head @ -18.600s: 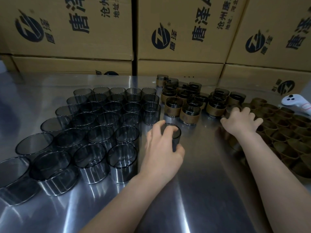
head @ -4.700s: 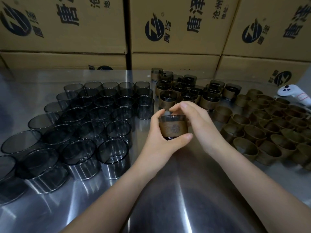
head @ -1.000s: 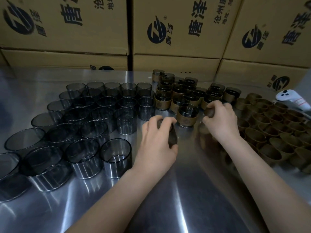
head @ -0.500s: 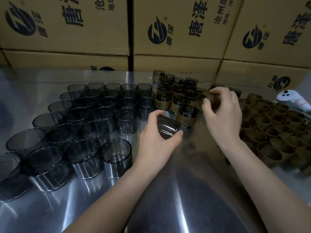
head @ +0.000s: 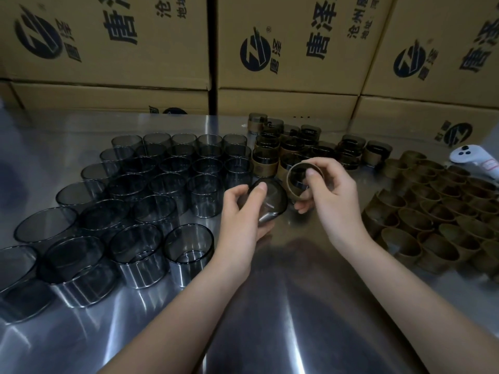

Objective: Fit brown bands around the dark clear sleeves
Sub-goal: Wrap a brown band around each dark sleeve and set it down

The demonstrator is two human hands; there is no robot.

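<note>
Two hands work at mid-frame over a shiny, brushed steel counter (head: 270, 306). The left hand (head: 240, 220) curls round one dark clear sleeve (head: 270, 203), thumb on its upper wall and fingers beneath. It is a smoky, see-through, thin-walled cylinder, held off the counter and tipped on its side. The right hand (head: 332, 195) pinches one brown band (head: 305, 179), a matte, open ring, with the thumb hooked inside the rim and the fingers curled behind and below. Band and sleeve are just beside each other, and the band is not round the sleeve. At left and centre-left stand the bare sleeves (head: 155, 211), close to thirty by rough count, upright in tight rows with their glossy walls mirrored in the steel; overlap prevents an exact number. In the upper middle is a cluster of banded sleeves (head: 266, 164), about fifteen, each dark cylinder wrapped at the waist in brown. At right the loose bands (head: 421, 220) lie packed rim to rim, thirty or more, some squeezed into ovals. One white controller (head: 475, 159), smooth plastic, sits at the right edge. Across the top are six cardboard boxes (head: 291, 44), stacked in two tiers of three and printed with dark logos and characters.
</note>
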